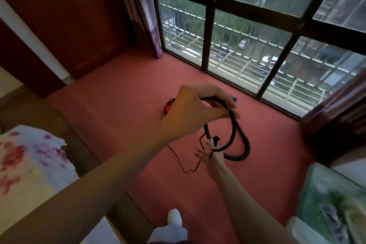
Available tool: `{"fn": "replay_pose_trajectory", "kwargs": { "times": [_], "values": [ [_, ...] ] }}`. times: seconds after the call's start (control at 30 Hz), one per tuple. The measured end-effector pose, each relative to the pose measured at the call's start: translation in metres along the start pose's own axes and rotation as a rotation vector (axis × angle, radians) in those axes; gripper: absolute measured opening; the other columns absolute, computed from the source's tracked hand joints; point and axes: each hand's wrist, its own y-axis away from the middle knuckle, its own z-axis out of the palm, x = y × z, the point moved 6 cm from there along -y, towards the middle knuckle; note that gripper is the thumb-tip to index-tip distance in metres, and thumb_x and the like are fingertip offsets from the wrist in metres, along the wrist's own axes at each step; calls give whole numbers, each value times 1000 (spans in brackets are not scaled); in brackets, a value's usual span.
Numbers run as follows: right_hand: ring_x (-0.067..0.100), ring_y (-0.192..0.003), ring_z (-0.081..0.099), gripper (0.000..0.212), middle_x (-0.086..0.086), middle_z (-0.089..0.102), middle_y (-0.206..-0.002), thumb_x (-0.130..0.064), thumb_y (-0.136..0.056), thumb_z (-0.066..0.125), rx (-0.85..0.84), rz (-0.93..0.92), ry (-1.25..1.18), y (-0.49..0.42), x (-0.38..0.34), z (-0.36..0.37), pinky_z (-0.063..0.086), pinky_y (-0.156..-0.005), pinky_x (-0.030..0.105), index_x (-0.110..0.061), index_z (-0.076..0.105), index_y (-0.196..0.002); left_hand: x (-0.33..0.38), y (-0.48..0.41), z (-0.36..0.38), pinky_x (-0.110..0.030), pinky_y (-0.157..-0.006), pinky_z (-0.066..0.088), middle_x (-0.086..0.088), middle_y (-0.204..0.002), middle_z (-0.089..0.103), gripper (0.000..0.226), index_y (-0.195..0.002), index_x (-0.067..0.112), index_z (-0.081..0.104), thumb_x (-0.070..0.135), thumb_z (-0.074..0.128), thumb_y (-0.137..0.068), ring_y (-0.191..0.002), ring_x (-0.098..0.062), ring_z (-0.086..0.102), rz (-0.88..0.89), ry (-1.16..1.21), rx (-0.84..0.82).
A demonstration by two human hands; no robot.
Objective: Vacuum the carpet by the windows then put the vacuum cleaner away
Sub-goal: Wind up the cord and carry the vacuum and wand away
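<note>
While the black hose [240, 138] hangs in a loop above the red carpet [138, 89], its upper bend is gripped by the curled fingers [224, 101] of the left hand [194, 109]. The red, spotted vacuum cleaner [169, 106] is seen on the carpet near the windows [247, 31], partly hidden behind that hand. A thin cord [184, 166] trails over the carpet. The right hand [213, 156] is blurred at the loop's lower end; whether anything is held there cannot be told
</note>
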Motion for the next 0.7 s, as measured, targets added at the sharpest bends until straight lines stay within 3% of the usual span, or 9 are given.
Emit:
{"fn": "replay_pose_trajectory", "kwargs": {
  "times": [0.1,0.17,0.23,0.27,0.3,0.37,0.5,0.6,0.7],
  "values": [
    [41,-117,57,56,13,35,-153,-25,-102,49,-52,-24,46,-10,3,52,53,-89,51,-11,27,-152,-17,-5,-33,-25,-63,58,-12,-70,73,17,-88,-4,72,-7,80,-72,-71,-30,73,-106,185,50],
    [44,-123,53,54,23,38,-150,-26,-102,48,-61,-29,89,-14,5,75,50,-95,54,-7,31,-150,-26,-9,-51,-33,-66,59,-20,-72,72,20,-89,-3,72,-8,79,-72,-73,-42,70,-125,258,33],
    [48,-120,53,39,31,47,-139,-22,-104,43,-53,-21,130,-21,6,92,46,-101,58,-1,46,-136,-35,-11,-69,-36,-66,59,-8,-67,72,20,-88,1,71,-13,73,-74,-71,-38,72,-133,322,42],
    [45,-110,59,31,30,56,-128,-23,-105,41,-52,-19,165,-22,5,99,49,-98,55,-2,54,-123,-40,-14,-78,-38,-66,59,-2,-66,71,22,-87,3,70,-15,71,-75,-69,-32,72,-149,359,73],
    [37,-94,62,30,25,65,-110,-26,-105,38,-57,-26,215,-25,6,104,52,-90,50,-4,58,-112,-46,-17,-88,-39,-65,59,0,-66,71,22,-85,4,70,-14,72,-74,-67,-28,70,-166,391,122],
    [25,-77,59,32,10,63,-82,-31,-105,35,-78,-52,373,-30,3,112,49,-77,41,-10,58,-98,-58,-23,-108,-32,-59,57,-3,-66,70,16,-81,6,70,-5,77,-71,-60,-25,64,-201,432,241],
    [24,-69,61,40,9,61,-71,-43,-101,39,-84,-146,721,-51,-7,100,52,-78,45,-9,54,-89,-92,-29,-145,-20,-51,51,5,-66,72,22,-78,7,69,-15,67,-79,-50,-9,60,-268,392,436],
    [21,-53,50,37,8,49,-62,-41,-101,40,-80,-186,781,-56,-30,84,50,-61,40,-13,48,-80,-141,-26,-178,-21,-48,52,9,-60,68,19,-81,7,68,-10,61,-88,-44,-6,54,-413,353,639],
    [17,-46,41,35,5,43,-56,-35,-103,40,-72,-182,827,-62,-60,68,43,-47,29,-11,47,-78,-205,-9,-199,-20,-49,54,8,-44,55,25,-68,10,58,8,69,-90,-40,-5,53,-653,443,873]
  ]
}}
